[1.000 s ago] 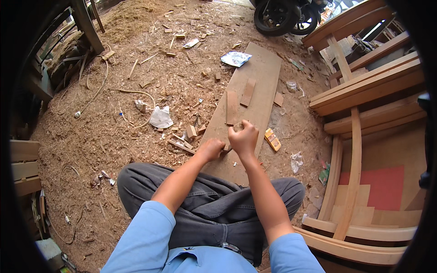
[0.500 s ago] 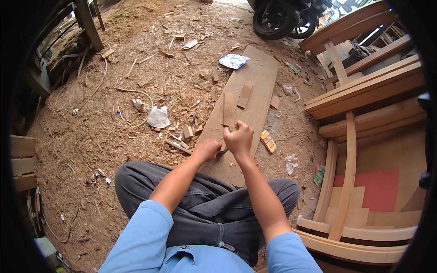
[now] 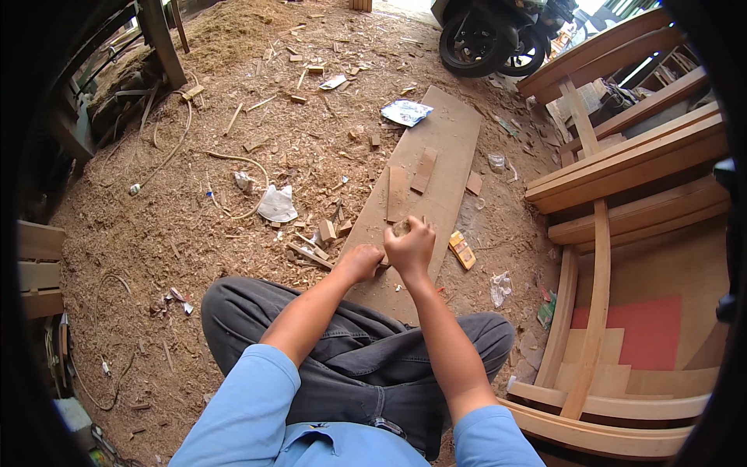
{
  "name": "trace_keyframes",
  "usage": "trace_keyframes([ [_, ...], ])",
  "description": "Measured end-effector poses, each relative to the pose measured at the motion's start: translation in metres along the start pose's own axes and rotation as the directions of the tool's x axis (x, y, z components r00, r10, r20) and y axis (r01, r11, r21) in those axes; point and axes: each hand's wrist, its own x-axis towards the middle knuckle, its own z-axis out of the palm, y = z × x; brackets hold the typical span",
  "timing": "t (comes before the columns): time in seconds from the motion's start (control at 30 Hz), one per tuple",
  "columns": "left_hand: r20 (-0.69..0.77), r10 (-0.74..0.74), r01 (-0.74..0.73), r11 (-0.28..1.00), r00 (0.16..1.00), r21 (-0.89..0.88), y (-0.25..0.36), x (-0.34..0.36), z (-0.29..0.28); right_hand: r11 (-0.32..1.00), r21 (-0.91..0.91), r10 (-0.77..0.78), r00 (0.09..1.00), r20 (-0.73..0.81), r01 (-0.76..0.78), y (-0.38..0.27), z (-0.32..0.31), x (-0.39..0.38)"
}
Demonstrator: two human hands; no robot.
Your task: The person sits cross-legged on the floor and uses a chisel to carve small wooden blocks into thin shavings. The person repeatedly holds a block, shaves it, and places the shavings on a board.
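A long brown board [image 3: 455,132] lies on the ground in front of my crossed legs. Over its near end my left hand [image 3: 360,263] is closed, apparently round a small dark-edged piece of wood that mostly hides behind the fingers. My right hand [image 3: 411,249] grips a small yellowish-brown block [image 3: 401,227], whose top shows above the fist; its exact kind is unclear. The two fists are close together. Just beyond them, a flat wood strip [image 3: 396,191] rests on the board, with a shorter strip [image 3: 424,170] beside it.
A blue-and-white packet [image 3: 407,113] lies at the board's far left edge. A yellow pack [image 3: 462,251] is right of the board. Wood offcuts [image 3: 327,231] and a white cloth-like scrap [image 3: 278,204] lie left. Wooden frames [image 3: 601,280] stand at right, a motorbike wheel [image 3: 472,43] beyond.
The whole view has shifted slightly. My right hand has come a little nearer to me, and both hands remain closed. The strips on the board stay in place.
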Motion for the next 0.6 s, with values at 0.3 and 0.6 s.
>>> trace_keyframes([
  [0.3,-0.021,0.062,-0.062,0.998,0.998,-0.022,-0.01,0.006,0.008,0.999,-0.039,-0.031,1.0,0.002,0.031,0.002,0.002,0.003],
  [0.6,-0.001,0.045,-0.044,0.999,0.999,0.009,-0.006,0.003,0.007,0.999,-0.038,-0.037,0.999,-0.021,0.036,0.0,-0.002,0.001],
])
